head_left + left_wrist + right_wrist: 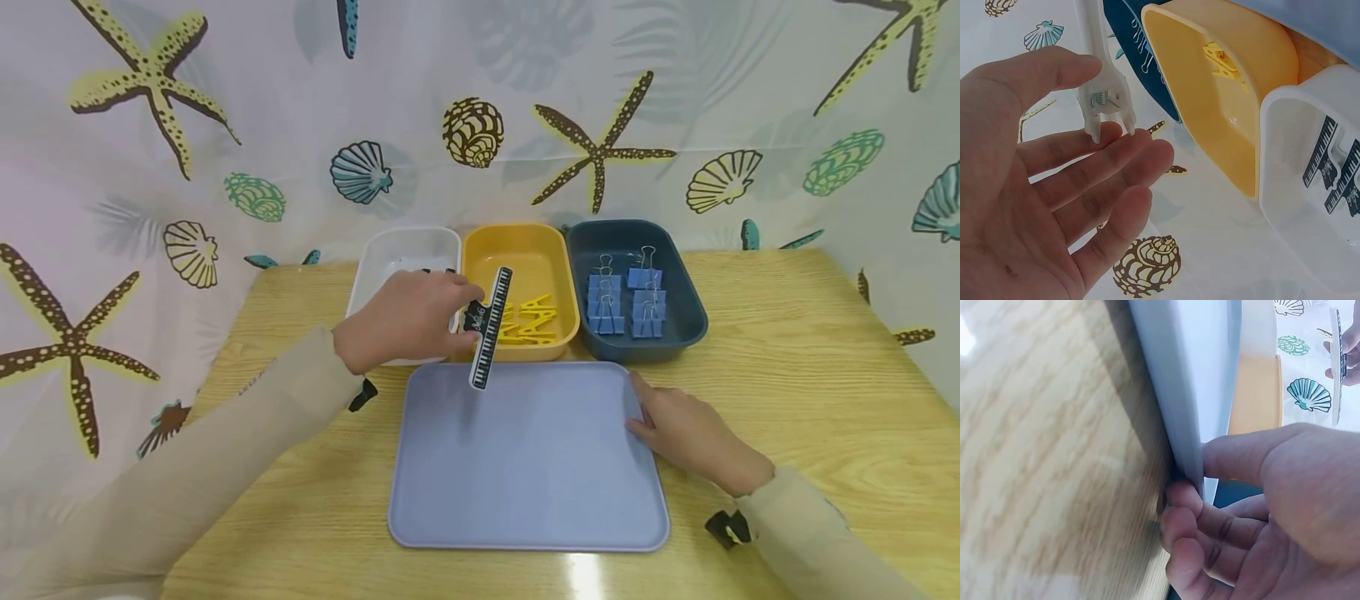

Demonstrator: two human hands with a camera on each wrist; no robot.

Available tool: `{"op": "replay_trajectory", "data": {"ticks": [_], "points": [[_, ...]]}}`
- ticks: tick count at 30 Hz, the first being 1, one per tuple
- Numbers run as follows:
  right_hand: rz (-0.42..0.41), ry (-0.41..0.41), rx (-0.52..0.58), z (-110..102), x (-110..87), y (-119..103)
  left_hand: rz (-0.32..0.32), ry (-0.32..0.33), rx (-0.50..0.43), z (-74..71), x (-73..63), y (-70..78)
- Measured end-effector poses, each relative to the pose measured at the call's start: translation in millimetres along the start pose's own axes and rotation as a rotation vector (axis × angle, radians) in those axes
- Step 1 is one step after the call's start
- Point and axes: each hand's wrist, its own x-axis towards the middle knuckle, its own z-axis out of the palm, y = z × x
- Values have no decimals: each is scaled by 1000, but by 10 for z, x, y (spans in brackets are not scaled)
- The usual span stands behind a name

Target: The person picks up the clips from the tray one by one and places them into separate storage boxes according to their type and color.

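My left hand [412, 321] pinches a piano-keyboard clip [492, 329] between thumb and fingers, above the front of the yellow bin and the tray's back edge. Its white back with a metal spring [1101, 98] shows in the left wrist view. Similar keyboard clips [1321, 153] lie in the white bin [1282, 194]. At the right rim of the light blue tray [525, 467], my right hand [693, 437] grips the edge. In the right wrist view the thumb lies over the tray wall [1175, 381] and the fingers curl against its outer side.
Behind the tray stand a yellow bin [517, 250] holding yellow clothespins [534, 315] and a dark blue bin [622, 237] with blue binder clips [604, 315]. The white bin is at their left. A shell-patterned cloth [420, 100] hangs behind the wooden table [795, 350].
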Motion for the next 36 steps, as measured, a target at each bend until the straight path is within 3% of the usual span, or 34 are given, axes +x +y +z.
{"op": "replay_trajectory", "data": {"ticks": [18,30,36], "points": [[8,-1,13,-13,-20,-12,-46,-30,3,-27,23,-79],[-5,-1,16,-2,0,-4,-86,-38,24,-31,17,-228],[-4,-4,12,-5,-9,-8,-91,-10,20,-14,15,-321]]}}
